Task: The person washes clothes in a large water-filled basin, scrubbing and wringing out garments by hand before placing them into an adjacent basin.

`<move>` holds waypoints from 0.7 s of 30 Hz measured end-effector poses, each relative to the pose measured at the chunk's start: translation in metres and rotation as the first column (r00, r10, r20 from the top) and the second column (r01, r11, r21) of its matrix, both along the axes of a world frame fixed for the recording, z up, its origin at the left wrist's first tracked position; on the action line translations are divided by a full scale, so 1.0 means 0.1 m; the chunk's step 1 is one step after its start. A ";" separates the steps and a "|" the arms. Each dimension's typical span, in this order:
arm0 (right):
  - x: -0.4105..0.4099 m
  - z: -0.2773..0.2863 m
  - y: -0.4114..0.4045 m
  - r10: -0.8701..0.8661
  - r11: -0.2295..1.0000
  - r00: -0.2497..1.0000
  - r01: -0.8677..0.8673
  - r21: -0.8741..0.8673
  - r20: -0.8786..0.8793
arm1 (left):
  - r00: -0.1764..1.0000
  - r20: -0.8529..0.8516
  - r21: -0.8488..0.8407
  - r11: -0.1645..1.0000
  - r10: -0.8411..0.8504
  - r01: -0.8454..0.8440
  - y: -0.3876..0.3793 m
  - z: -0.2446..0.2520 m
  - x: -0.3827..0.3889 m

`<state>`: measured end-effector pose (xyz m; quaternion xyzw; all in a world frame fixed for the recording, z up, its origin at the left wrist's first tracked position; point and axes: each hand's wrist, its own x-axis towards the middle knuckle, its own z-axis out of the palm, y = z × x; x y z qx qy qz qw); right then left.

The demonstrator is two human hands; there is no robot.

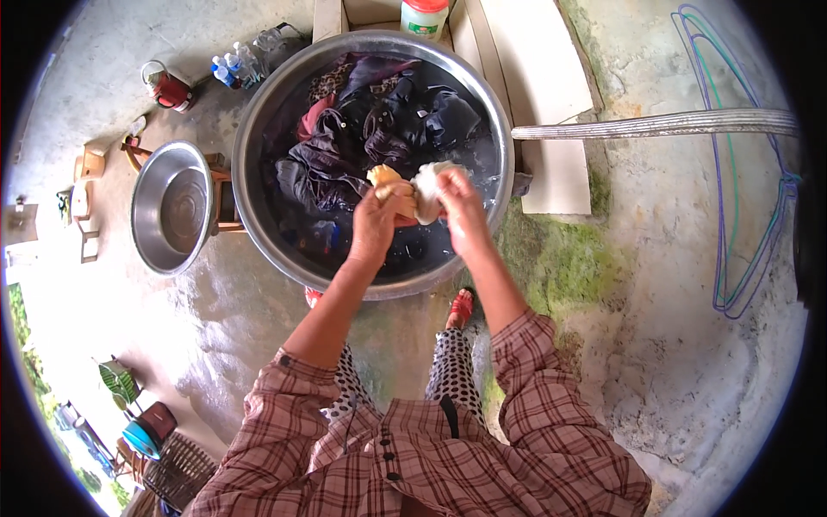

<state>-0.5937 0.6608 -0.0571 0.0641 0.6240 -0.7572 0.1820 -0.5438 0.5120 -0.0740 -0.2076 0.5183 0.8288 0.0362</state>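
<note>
A large round metal basin (284,270) stands in front of me, filled with dark water and soaking dark clothes (336,155). Over its near half, my left hand (375,223) grips a bunched yellowish cloth (390,184). My right hand (464,210) holds a wet whitish cloth (428,194) close against it. Whether the two are parts of one garment I cannot tell. Among the clothes are a pink piece (314,117) and a leopard-print piece (329,83). Something blue (328,234) shows in the water left of my left hand.
A smaller metal basin (143,213) rests on a wooden stool (227,200) at the left. Plastic bottles (234,64) and a red container (172,92) stand beyond. A tub with a red lid (424,19) sits behind the big basin. Wire hangers (718,161) hang at the right.
</note>
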 end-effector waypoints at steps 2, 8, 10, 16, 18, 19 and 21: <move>0.14 -0.62 0.05 0.006 0.995 0.996 -0.015 0.098 0.085 | 0.981 0.153 0.264 0.962 -0.118 0.075 0.15 -0.30 0.08; 0.41 -1.56 0.13 0.151 0.734 0.982 -0.037 0.678 -0.110 | 0.837 0.434 0.303 0.929 -0.333 0.212 0.16 -0.89 0.48; 0.42 -1.67 0.15 0.400 0.430 0.899 -0.010 0.903 -0.180 | 0.808 0.492 -0.174 0.872 -0.325 0.457 0.10 -0.92 0.53; 0.25 -2.06 0.29 0.679 0.226 0.731 -0.302 0.926 0.072 | 0.811 0.523 -0.222 0.877 -0.263 0.427 -0.09 -1.03 0.76; 0.10 -2.14 0.48 0.671 0.343 0.717 -0.075 0.936 -0.189 | 0.795 0.515 -0.285 0.811 -0.320 0.511 -0.02 -0.99 0.77; -0.04 -1.96 0.22 0.584 0.215 0.812 -0.169 0.962 0.013 | 0.792 0.537 -0.278 0.826 -0.290 0.490 -0.14 -0.96 0.85; -0.37 -1.61 0.13 0.432 0.215 0.891 -0.253 0.943 0.140 | 0.797 0.537 -0.257 0.846 -0.277 0.467 -0.21 -0.91 0.89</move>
